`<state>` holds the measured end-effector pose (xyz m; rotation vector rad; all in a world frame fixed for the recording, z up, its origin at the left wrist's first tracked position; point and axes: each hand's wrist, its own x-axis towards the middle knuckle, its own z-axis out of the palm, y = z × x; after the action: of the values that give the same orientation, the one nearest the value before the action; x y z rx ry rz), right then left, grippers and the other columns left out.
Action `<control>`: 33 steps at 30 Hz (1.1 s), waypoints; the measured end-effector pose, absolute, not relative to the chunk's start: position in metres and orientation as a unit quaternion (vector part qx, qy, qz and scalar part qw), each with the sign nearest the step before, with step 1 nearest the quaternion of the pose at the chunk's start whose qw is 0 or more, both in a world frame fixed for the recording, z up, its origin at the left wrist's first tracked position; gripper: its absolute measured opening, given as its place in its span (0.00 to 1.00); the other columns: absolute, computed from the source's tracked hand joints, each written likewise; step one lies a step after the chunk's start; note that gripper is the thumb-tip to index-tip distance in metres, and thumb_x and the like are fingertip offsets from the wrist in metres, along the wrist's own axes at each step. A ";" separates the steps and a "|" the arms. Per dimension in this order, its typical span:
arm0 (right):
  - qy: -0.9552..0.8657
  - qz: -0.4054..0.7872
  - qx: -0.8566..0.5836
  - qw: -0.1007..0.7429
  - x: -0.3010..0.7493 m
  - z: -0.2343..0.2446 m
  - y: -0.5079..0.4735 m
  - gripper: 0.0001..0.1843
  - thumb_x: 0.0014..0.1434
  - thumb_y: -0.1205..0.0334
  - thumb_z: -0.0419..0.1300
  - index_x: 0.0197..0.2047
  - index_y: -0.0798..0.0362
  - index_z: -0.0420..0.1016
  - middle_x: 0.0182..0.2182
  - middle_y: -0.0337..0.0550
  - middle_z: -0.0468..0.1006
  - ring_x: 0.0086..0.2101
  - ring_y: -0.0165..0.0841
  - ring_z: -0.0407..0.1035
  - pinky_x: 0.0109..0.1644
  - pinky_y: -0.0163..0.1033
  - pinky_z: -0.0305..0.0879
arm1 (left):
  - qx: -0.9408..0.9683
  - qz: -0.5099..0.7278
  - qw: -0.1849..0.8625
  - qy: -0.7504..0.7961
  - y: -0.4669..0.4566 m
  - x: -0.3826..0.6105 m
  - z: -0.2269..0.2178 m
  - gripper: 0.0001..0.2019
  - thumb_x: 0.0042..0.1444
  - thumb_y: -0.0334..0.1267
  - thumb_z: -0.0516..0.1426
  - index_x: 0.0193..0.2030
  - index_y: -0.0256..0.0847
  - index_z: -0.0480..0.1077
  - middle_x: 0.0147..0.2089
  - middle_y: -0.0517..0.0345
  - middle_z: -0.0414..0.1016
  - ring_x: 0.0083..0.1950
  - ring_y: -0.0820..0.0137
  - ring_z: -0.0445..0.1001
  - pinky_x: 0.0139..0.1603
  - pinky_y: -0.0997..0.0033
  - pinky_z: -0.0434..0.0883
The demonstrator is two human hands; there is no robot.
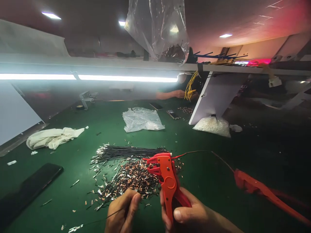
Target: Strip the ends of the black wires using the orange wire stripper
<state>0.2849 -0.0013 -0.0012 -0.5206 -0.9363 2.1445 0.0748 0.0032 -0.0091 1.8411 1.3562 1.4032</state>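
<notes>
My right hand (187, 210) is wrapped round the handles of a red-orange wire stripper (167, 181), its jaws pointing left over the pile. A thin black wire (97, 220) is pinched in my left hand (123, 208); a silvery terminal shows at its lower left end, and its other end is hidden by my fingers. Just beyond my hands lies a heap of short cut wire pieces (136, 176) with copper-coloured ends. Behind that heap, a bundle of long black wires (131, 152) lies sideways, silvery terminals gathered at its left end.
A dark phone (36, 183) and a white cloth (53, 137) lie at left. Farther back are a clear plastic bag (143, 119) and a bag of white pieces (212, 125). A red tool (264, 189) is at right. Across the table, a person's hands hold yellow wires (191, 87).
</notes>
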 end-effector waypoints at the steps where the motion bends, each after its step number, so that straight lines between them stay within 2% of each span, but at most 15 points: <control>1: -0.378 0.821 -0.229 0.361 0.286 0.004 -0.003 0.23 0.51 0.55 0.68 0.45 0.58 0.69 0.30 0.43 0.74 0.28 0.30 0.68 0.37 0.37 0.64 | 0.661 0.508 0.239 0.497 0.003 0.074 -0.009 0.24 0.66 0.52 0.48 0.21 0.40 0.62 0.19 0.66 0.58 0.20 0.76 0.55 0.20 0.76 0.54; 6: -0.462 0.762 -0.293 0.346 0.289 0.023 -0.005 0.19 0.52 0.52 0.65 0.40 0.58 0.70 0.29 0.41 0.69 0.29 0.29 0.60 0.34 0.35 0.55 | 0.642 0.511 0.275 0.500 0.004 0.073 -0.011 0.27 0.66 0.55 0.48 0.20 0.41 0.54 0.19 0.66 0.53 0.21 0.76 0.51 0.20 0.75 0.51; 11: -0.553 0.695 -0.369 0.274 0.292 0.042 -0.006 0.10 0.51 0.68 0.57 0.39 0.56 0.70 0.32 0.41 0.69 0.32 0.32 0.60 0.37 0.37 0.56 | 0.668 0.498 0.280 0.476 0.005 0.069 -0.005 0.26 0.67 0.52 0.47 0.20 0.40 0.55 0.20 0.66 0.53 0.22 0.76 0.53 0.22 0.75 0.53; 17: -0.635 0.612 -0.383 0.273 0.299 0.059 -0.001 0.17 0.45 0.72 0.53 0.40 0.54 0.73 0.35 0.42 0.71 0.35 0.35 0.61 0.38 0.39 0.56 | 0.685 0.473 0.294 0.470 0.012 0.059 0.000 0.24 0.67 0.52 0.47 0.24 0.40 0.63 0.21 0.65 0.58 0.22 0.76 0.58 0.23 0.76 0.58; 21: -0.602 0.651 -0.357 0.293 0.305 0.071 0.005 0.22 0.47 0.72 0.53 0.46 0.53 0.71 0.43 0.45 0.73 0.45 0.40 0.67 0.49 0.45 0.60 | 0.674 0.479 0.300 0.476 0.016 0.058 0.000 0.25 0.67 0.53 0.47 0.21 0.41 0.60 0.20 0.66 0.56 0.20 0.77 0.55 0.21 0.76 0.56; 25: -0.578 0.671 -0.368 0.284 0.315 0.081 -0.005 0.25 0.47 0.74 0.54 0.49 0.51 0.72 0.47 0.45 0.73 0.49 0.41 0.67 0.53 0.46 0.60 | 0.668 0.482 0.306 0.477 0.016 0.057 -0.001 0.25 0.66 0.52 0.48 0.21 0.41 0.60 0.19 0.66 0.56 0.20 0.77 0.55 0.21 0.75 0.56; 27: -0.533 0.711 -0.359 0.284 0.319 0.079 -0.017 0.26 0.46 0.75 0.53 0.49 0.51 0.73 0.46 0.44 0.75 0.49 0.41 0.69 0.52 0.46 0.61 | 0.663 0.486 0.309 0.479 0.016 0.056 -0.002 0.23 0.67 0.51 0.48 0.22 0.41 0.62 0.20 0.65 0.58 0.20 0.76 0.56 0.21 0.75 0.57; 30: -0.439 0.768 -0.355 0.302 0.324 0.070 -0.040 0.27 0.42 0.75 0.53 0.46 0.52 0.74 0.43 0.45 0.78 0.45 0.43 0.74 0.47 0.46 0.66 | 0.652 0.494 0.312 0.484 0.018 0.054 -0.003 0.20 0.67 0.48 0.49 0.26 0.41 0.65 0.20 0.66 0.58 0.20 0.76 0.57 0.20 0.76 0.57; 33: -0.365 0.798 -0.365 0.312 0.326 0.055 -0.061 0.24 0.40 0.74 0.56 0.43 0.53 0.74 0.39 0.44 0.80 0.42 0.43 0.76 0.41 0.43 0.68 | 0.644 0.499 0.311 0.489 0.021 0.054 -0.004 0.16 0.66 0.45 0.49 0.29 0.41 0.66 0.19 0.68 0.57 0.19 0.76 0.56 0.19 0.76 0.56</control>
<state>0.3260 -0.0609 0.0552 -0.9634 -0.9620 2.1049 0.0544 0.0206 -0.0036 1.6996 1.2919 1.3176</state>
